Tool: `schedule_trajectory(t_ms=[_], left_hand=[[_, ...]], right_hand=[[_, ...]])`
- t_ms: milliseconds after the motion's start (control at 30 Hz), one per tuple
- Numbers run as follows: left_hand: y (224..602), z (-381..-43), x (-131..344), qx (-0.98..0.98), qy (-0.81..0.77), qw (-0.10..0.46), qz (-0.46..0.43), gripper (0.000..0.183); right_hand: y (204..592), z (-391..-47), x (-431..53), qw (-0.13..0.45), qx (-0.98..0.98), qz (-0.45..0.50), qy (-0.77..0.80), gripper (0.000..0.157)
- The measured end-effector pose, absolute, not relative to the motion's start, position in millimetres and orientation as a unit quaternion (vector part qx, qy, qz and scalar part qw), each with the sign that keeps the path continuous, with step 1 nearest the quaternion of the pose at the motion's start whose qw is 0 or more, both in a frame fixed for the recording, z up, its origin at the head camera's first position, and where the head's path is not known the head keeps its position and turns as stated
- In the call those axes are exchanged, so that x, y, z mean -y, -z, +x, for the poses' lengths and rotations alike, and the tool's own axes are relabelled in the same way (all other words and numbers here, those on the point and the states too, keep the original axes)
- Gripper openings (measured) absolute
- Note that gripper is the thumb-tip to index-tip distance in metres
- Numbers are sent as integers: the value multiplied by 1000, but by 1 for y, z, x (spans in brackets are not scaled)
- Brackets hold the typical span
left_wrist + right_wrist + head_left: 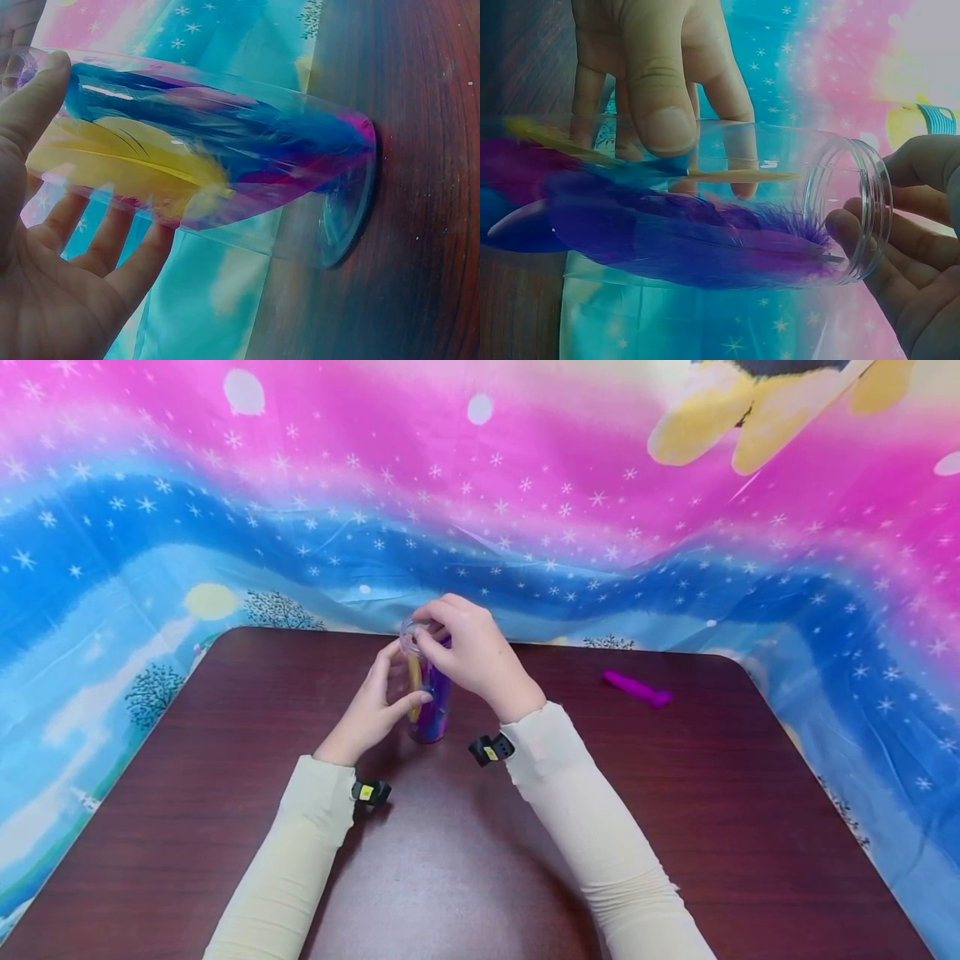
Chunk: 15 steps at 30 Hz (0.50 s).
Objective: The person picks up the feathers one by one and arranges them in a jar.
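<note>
A clear jar (431,733) stands on the table, packed with feathers. A yellow feather (127,157), blue ones (187,112) and a purple feather (697,240) show through its wall. My left hand (369,703) grips the jar from the left, thumb on the near side and fingers around the far side. Over the ridged mouth (870,214) bends my right hand (476,647). Its fingertips are at the rim, one overlapping the opening close to the purple feather's quill tip. I cannot tell whether the right fingers pinch anything.
A slim magenta object (636,688) with a wider right end lies on the dark brown table (720,793), right of the jar. Behind the table hangs a pink and blue cloth (525,510) with snowflakes. Small black devices are strapped to both wrists.
</note>
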<state>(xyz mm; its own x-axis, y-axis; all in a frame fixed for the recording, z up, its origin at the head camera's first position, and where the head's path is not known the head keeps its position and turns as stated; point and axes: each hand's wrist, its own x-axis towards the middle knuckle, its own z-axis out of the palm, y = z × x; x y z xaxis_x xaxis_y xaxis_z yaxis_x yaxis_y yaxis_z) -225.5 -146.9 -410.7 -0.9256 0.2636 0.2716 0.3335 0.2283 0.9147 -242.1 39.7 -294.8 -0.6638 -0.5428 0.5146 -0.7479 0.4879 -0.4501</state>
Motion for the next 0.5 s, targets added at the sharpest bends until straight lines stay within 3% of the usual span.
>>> schedule_trajectory(t_ms=[500], left_hand=[[411, -224, 146, 782, 591, 35, -196, 78]], right_hand=[[307, -239, -47, 234, 802, 426, -347, 18]])
